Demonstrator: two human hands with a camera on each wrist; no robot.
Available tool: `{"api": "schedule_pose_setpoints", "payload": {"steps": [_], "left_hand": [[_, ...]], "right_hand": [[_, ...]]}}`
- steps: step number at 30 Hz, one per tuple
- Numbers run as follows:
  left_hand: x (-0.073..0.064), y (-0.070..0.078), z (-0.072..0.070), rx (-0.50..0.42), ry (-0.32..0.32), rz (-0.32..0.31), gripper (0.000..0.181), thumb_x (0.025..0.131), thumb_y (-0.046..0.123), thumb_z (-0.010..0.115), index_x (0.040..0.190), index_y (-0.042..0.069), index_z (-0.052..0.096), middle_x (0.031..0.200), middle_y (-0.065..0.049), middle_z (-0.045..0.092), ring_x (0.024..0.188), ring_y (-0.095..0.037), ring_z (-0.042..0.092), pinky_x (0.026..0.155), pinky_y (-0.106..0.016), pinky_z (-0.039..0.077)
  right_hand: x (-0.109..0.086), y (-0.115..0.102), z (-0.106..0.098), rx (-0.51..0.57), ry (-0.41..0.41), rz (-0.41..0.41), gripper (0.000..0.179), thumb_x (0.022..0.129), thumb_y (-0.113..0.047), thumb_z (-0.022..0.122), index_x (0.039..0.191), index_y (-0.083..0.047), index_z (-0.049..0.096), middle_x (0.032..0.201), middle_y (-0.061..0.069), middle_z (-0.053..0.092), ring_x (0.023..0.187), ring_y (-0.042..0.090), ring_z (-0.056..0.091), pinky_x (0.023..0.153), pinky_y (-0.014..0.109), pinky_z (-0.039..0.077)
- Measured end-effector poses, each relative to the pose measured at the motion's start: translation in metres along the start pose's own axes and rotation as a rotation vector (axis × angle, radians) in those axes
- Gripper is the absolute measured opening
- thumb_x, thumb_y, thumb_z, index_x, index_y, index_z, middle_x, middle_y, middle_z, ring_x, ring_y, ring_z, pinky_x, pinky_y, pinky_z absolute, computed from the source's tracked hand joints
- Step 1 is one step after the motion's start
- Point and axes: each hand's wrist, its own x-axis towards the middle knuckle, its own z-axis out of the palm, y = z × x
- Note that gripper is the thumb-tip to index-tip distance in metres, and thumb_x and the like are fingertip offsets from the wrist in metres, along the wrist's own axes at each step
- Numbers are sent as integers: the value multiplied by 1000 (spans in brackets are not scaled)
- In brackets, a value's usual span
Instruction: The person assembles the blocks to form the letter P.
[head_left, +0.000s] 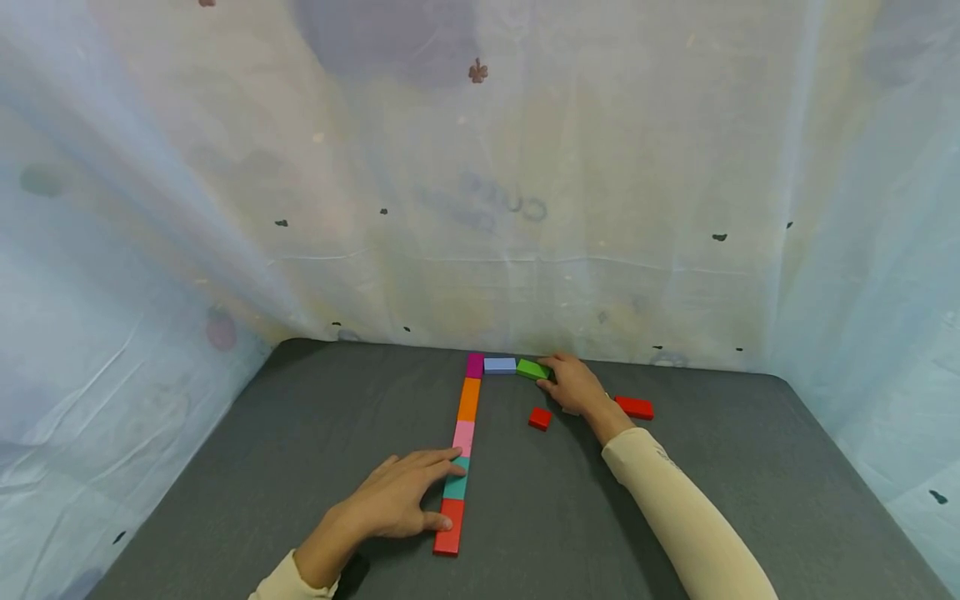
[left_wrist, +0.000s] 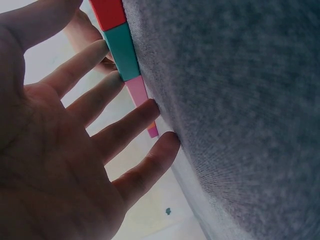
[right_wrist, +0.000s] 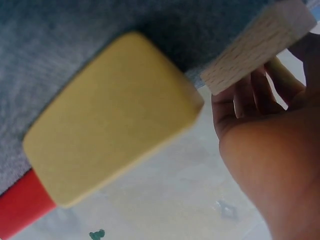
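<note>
A straight line of coloured blocks runs away from me in the head view: red, teal, pink, orange and magenta. From its far end, a light blue block extends rightward, with a slightly angled green block beside it. My right hand pinches the green block's right end between thumb and fingers. With its fingers spread, my left hand lies along the left side of the line, fingertips at the pink and teal blocks and thumb at the red one.
A small red block lies left of my right forearm, another red block to its right. The right wrist view shows a yellow block and a plain wooden block near my hand. Patterned sheeting borders the grey surface.
</note>
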Motion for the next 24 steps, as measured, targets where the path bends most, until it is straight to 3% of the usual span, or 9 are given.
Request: {"api": "schedule_pose_setpoints", "payload": {"steps": [24], "left_hand": [[1,-1,0,5,1,9,60,82,45,78,137,31,58,158,3,41,142,-30,41,107,-75,28]], "right_hand": [[0,1,1,2,-8,-6,47,98,-32,64,139,-10,57,137,16,57,126,35,55,106,52,45]]}}
